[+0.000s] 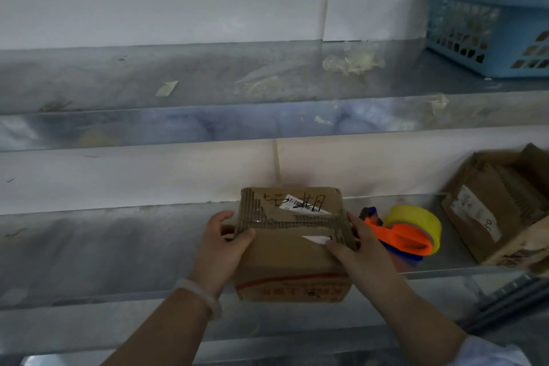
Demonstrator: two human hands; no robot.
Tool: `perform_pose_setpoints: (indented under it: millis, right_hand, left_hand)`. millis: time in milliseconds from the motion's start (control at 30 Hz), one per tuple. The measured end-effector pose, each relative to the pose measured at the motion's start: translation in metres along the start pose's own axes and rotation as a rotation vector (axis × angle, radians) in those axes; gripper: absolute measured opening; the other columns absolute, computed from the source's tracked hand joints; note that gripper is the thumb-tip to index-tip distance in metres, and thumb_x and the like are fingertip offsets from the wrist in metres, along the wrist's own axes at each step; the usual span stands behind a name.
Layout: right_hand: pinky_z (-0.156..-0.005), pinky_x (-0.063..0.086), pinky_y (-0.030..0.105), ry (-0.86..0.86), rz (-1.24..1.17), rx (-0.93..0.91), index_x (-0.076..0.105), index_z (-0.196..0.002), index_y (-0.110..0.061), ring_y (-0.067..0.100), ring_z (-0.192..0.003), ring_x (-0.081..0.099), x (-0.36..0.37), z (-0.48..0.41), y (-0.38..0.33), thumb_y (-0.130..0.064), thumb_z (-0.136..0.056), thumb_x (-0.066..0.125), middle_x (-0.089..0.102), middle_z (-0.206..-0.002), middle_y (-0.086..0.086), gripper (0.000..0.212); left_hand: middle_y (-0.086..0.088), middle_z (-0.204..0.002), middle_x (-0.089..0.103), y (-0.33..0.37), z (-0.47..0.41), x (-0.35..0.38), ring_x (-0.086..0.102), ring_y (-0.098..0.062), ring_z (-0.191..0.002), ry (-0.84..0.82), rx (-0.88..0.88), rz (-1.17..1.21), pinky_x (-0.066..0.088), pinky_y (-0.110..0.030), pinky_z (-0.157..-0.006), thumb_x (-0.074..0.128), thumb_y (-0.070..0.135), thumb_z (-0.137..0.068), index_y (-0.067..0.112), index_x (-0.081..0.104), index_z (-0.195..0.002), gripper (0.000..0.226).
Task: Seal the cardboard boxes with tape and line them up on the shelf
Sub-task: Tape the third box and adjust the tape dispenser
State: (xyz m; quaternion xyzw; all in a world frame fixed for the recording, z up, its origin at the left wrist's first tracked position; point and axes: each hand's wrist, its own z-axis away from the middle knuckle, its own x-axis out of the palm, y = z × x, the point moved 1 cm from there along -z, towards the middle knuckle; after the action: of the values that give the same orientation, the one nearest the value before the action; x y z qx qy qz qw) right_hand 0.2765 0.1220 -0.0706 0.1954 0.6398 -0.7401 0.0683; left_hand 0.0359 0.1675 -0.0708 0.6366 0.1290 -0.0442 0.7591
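**Two hands hold the box at the shelf**

The box (292, 246) is at the front edge of the lower shelf (118, 246). The left hand (225, 244) wraps round its left side, thumb on top. The right hand (356, 244) grips the right side the same way. I think the top needs taping next. So press the flaps flat, then free one hand for the tape (413, 229), just beside the right hand. Black pen marks and a white barcode sticker are on top, and red print is on the front. All are too blurry to read.
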Motion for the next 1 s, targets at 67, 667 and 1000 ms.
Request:
perform_pose_setpoints:
  millis: [67,667,1000]
  right_hand:
    - [-0.074,0.050,0.020,-0.053,-0.044,0.008,0.050,-0.110,-0.064,-0.008,-0.096,0.060,-0.007,-0.010,0.000,-0.021,-0.084,0.068,0.062,-0.108,-0.029,0.053]
    - [-0.099,0.047,0.028,0.080,0.133,-0.359,0.047,-0.121,-0.047,0.005,-0.134,0.034,0.002,0.035,0.016,-0.066,-0.064,0.072,0.029,-0.144,-0.018,0.066]
    - [-0.103,0.046,0.036,-0.008,0.118,-0.259,0.051,-0.131,-0.032,0.006,-0.123,0.050,-0.047,-0.006,0.027,-0.058,-0.068,0.070,0.054,-0.131,-0.016,0.071]
  left_hand:
    - [0.007,-0.122,0.052,0.004,-0.007,-0.010,0.055,-0.014,-0.109,-0.039,-0.025,0.061,0.049,-0.038,-0.092,0.066,0.026,-0.089,0.033,0.038,-0.138,0.057]
    - [0.011,-0.106,0.049,-0.009,0.031,0.023,0.049,0.018,-0.097,-0.018,0.372,-0.170,0.041,-0.001,-0.079,0.068,0.067,-0.055,0.047,0.054,-0.112,0.062]
    - [0.015,-0.107,0.046,-0.011,0.032,0.057,0.047,0.015,-0.092,-0.019,0.381,-0.228,0.040,-0.002,-0.072,0.079,0.038,-0.072,0.049,0.051,-0.118,0.055]
